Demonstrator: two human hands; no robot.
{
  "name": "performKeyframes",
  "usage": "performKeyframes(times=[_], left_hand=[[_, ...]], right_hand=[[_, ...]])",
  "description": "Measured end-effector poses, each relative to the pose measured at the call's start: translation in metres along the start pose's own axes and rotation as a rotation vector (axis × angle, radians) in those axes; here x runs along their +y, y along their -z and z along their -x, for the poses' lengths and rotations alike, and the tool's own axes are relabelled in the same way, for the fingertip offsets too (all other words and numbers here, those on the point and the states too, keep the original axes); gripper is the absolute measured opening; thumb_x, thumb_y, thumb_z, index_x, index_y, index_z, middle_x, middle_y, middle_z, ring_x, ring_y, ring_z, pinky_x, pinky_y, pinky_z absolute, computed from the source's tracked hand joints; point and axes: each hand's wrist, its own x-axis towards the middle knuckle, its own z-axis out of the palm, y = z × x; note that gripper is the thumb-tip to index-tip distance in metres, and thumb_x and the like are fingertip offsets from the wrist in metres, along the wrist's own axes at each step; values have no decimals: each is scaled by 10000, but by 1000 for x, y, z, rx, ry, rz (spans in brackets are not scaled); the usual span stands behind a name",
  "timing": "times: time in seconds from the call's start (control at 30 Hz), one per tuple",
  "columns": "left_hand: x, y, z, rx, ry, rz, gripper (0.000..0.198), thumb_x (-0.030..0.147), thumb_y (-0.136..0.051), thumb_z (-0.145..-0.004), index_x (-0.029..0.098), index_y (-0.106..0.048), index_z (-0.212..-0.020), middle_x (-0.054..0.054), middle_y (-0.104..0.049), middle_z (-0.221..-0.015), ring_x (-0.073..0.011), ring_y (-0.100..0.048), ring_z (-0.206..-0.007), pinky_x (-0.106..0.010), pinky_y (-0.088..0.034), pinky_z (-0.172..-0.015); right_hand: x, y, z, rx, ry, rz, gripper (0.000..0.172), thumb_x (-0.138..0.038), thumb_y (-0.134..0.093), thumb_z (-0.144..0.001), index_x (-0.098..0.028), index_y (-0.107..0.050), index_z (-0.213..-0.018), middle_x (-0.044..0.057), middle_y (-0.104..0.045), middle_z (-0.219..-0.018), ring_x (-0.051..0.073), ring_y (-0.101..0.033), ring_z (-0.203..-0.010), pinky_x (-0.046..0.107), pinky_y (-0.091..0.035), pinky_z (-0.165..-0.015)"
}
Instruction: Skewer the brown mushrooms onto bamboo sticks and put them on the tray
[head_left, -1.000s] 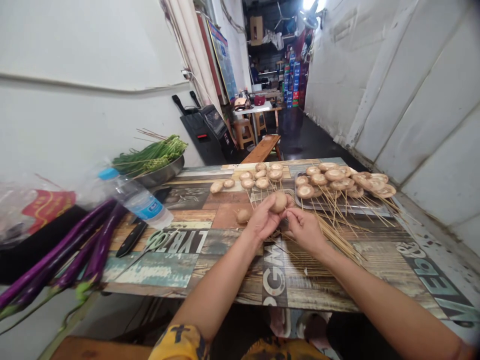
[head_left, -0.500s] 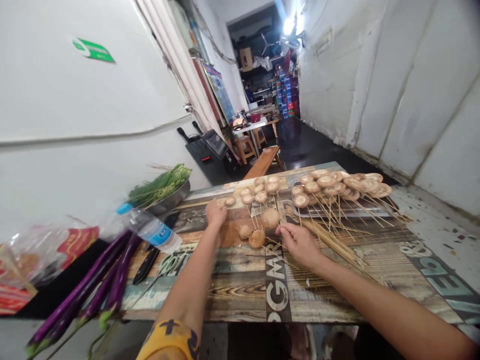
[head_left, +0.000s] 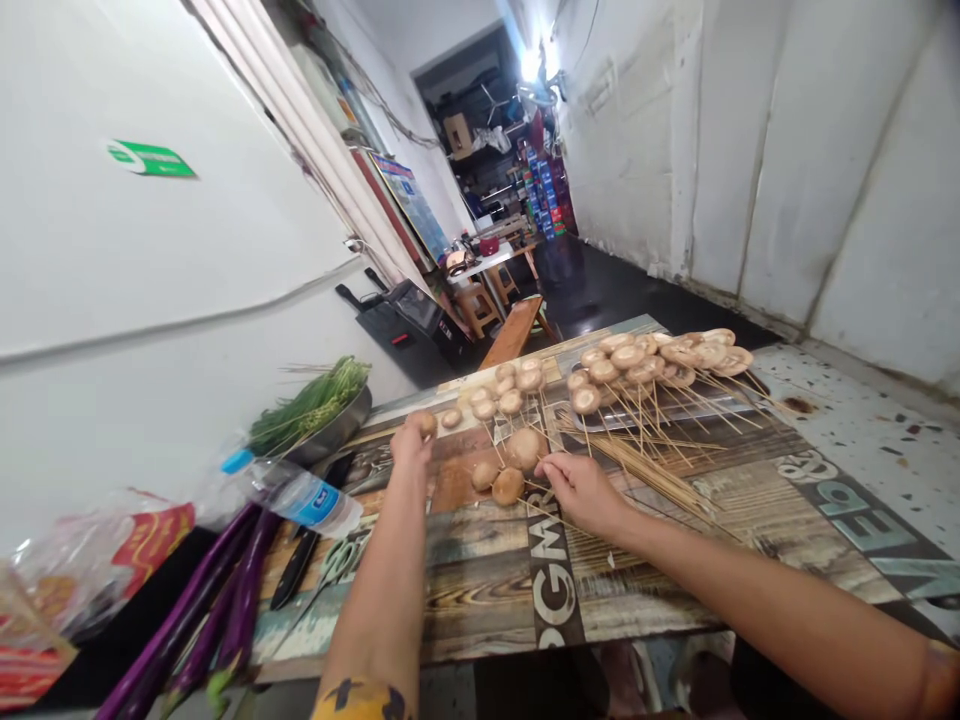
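Observation:
My left hand (head_left: pixel 411 440) is closed around a brown mushroom cap (head_left: pixel 425 424) at the table's left middle. Another loose mushroom (head_left: pixel 451 418) lies just to the right of it. In front of me, my right hand (head_left: pixel 581 487) pinches a thin bamboo skewer, mostly hidden by the fingers, with a large mushroom (head_left: pixel 526 449) at its tip. Two smaller mushrooms, one a rounded brown cap (head_left: pixel 508 487), sit beside that one. Farther back lies a group of mushrooms (head_left: pixel 511 401), some with sticks showing.
A metal tray (head_left: pixel 694 405) at the right carries many skewered mushrooms; loose bamboo skewers (head_left: pixel 660 475) lie before it. On the left are a water bottle (head_left: pixel 304 497), a black-handled knife (head_left: pixel 294 570), green scissors (head_left: pixel 341 562), purple eggplants (head_left: pixel 244 590) and a bowl (head_left: pixel 337 430) of greens.
My left hand has lifted slightly and now has a mushroom in its fingers. The right hand stays by the large mushroom. The whole view has shifted and tilted a little.

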Motion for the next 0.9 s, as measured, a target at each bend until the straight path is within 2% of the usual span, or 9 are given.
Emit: performKeyframes(times=[0.07,0.13,0.2,0.27,0.47,0.67,0.9], left_hand=[[6,-9,19,-99,54,230,224,130,-374,-894,141,-582,-977,-99,-674,-954,-180,-638,-961,-326,-549,-817],[9,-21,42,-223,180,613,195,153,-394,-917,142,-587,-949,-71,-678,-910,-148,-650,-914,-305,-561,-830],[11,-32,62,-316,320,989,156,152,-432,-920,139,-587,-929,-61,-680,-911,-140,-654,-905,-290,-564,-840],[14,-39,76,-352,384,1166,128,136,-468,-909,137,-593,-937,-63,-683,-927,-150,-658,-904,-286,-570,-833],[17,-36,84,-364,461,1239,164,80,-463,-897,108,-590,-997,-77,-702,-896,-187,-678,-881,-353,-578,-836],[17,-35,84,-388,485,1233,182,95,-444,-916,85,-578,-1038,-86,-709,-834,-184,-691,-823,-310,-593,-758],[20,-37,87,-348,486,1255,194,139,-448,-935,102,-574,-1079,-61,-713,-813,-159,-693,-801,-303,-588,-795]], right_hand=[[-1,-1,2,-29,-9,-22,279,-172,-399,-887,-141,-675,-876,66,-708,-827,159,-631,-742,247,-436,-669],[-2,-1,3,-61,-6,-41,276,-167,-403,-888,-140,-678,-894,65,-713,-845,159,-637,-757,248,-442,-679],[-3,-1,4,-89,2,-50,274,-162,-405,-888,-146,-679,-884,56,-713,-843,151,-633,-749,244,-441,-682],[-5,0,6,-112,-3,-45,273,-158,-408,-885,-150,-680,-866,45,-708,-812,142,-621,-718,237,-436,-667],[-8,0,8,-151,-15,-50,277,-170,-401,-878,-158,-677,-852,28,-684,-758,133,-598,-685,231,-430,-648],[-6,0,6,-153,-43,-53,292,-231,-395,-886,-158,-676,-856,21,-638,-689,140,-575,-663,244,-427,-631],[-8,1,8,-174,-73,-66,300,-260,-393,-889,-156,-674,-864,5,-581,-617,143,-560,-649,238,-409,-593]])
